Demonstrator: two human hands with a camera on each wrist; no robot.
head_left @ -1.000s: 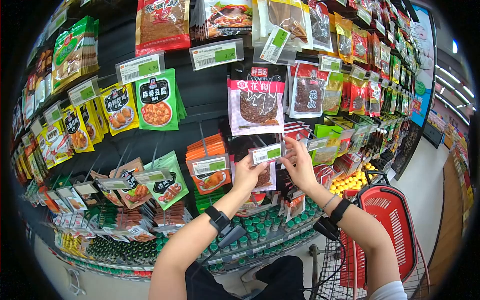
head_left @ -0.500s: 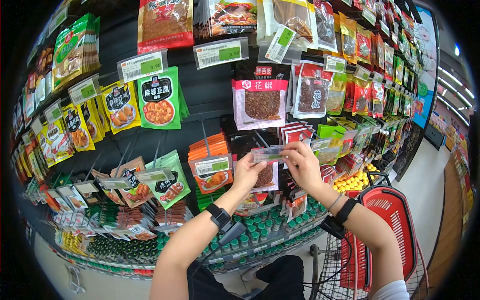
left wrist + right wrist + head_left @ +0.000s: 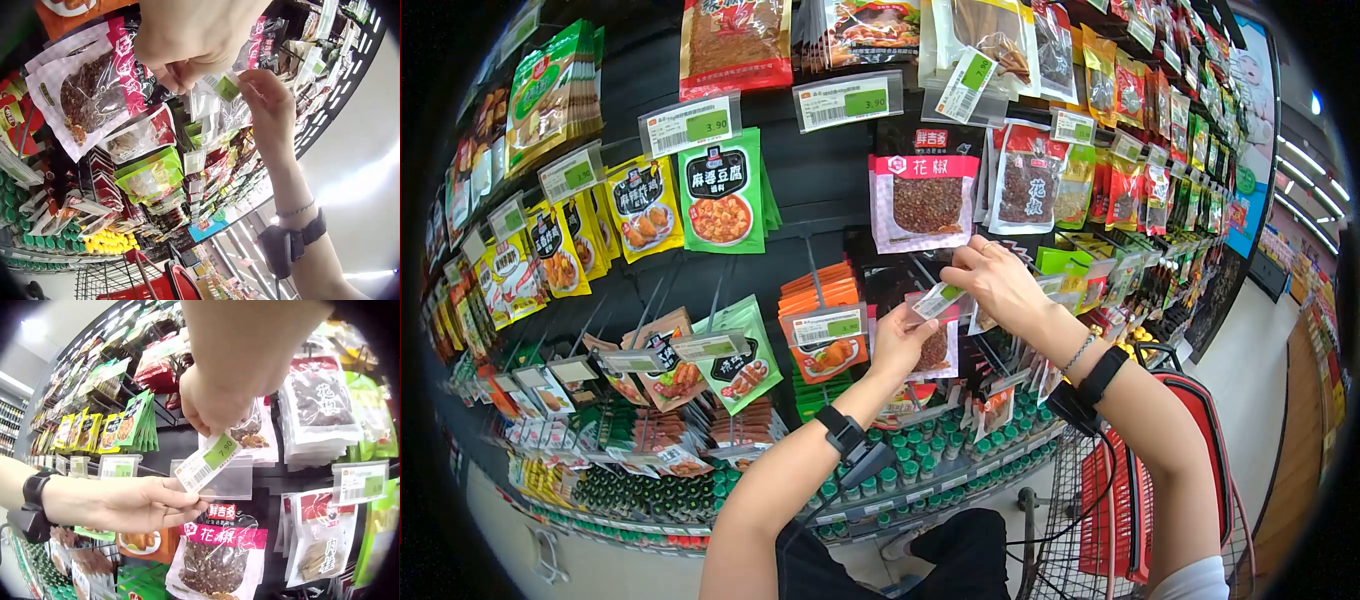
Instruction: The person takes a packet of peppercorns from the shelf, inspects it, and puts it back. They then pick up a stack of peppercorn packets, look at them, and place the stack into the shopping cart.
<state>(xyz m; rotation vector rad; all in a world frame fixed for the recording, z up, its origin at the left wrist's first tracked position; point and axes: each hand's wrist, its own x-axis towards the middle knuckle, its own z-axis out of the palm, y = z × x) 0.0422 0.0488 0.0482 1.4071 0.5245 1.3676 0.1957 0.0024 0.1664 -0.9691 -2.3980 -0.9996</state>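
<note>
A white and green price label (image 3: pixel 206 464) reading 7.90 slants across a clear plastic label holder (image 3: pixel 236 478), partly outside it. My right hand (image 3: pixel 998 288) pinches the label's upper end from above. With thumb and fingers, my left hand (image 3: pixel 897 345) grips the holder's left end, its thumb at the label's lower corner. Just below hangs a pink-banded packet of Sichuan peppercorns (image 3: pixel 215 565). Another peppercorn packet (image 3: pixel 925 195) of the same look hangs above the hands. The right fingertips are partly hidden behind the hand in the right wrist view.
Hanging seasoning packets surround the hands, among them a green packet (image 3: pixel 722 195) and an orange one (image 3: pixel 828 358). Rows of green-capped jars (image 3: pixel 940 450) fill the lower shelf. A cart with a red basket (image 3: pixel 1115 500) stands at the right.
The label, earlier flat in its holder, now slants upward out of it. My right hand has moved up and turned over the label; my left hand has stayed at the holder's left end.
</note>
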